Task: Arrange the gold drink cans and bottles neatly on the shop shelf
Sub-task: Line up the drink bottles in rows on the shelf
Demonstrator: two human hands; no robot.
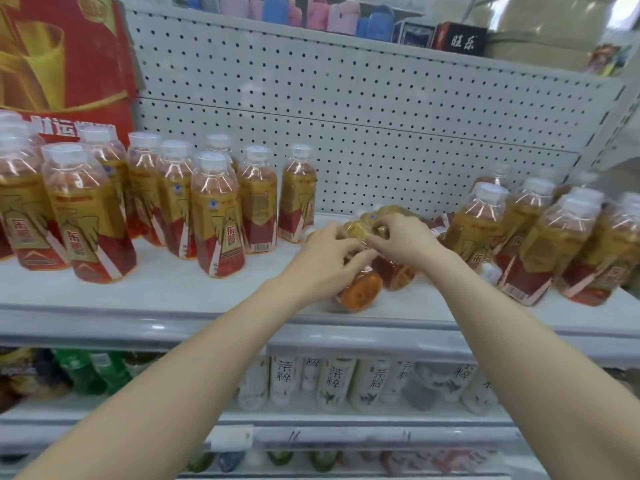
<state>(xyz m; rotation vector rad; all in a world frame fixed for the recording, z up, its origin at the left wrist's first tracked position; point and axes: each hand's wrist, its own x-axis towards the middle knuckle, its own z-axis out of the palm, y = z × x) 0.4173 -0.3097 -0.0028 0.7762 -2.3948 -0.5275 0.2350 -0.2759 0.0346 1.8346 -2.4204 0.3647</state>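
Observation:
Two gold-and-red drink bottles lie on their sides in the middle of the white shelf [173,292], bases toward me. My left hand [329,252] grips the nearer lying bottle [358,289] from above. My right hand [403,242] holds the other lying bottle [394,273] beside it. Several like bottles stand upright in a group on the left [218,216]. Another group leans together at the right [540,244].
A red-and-gold carton [65,57] stands at the back left. A perforated back panel [363,109] closes the shelf behind. Bare shelf surface lies between the two groups. Lower shelves hold white tea bottles [336,382] and green bottles [90,372].

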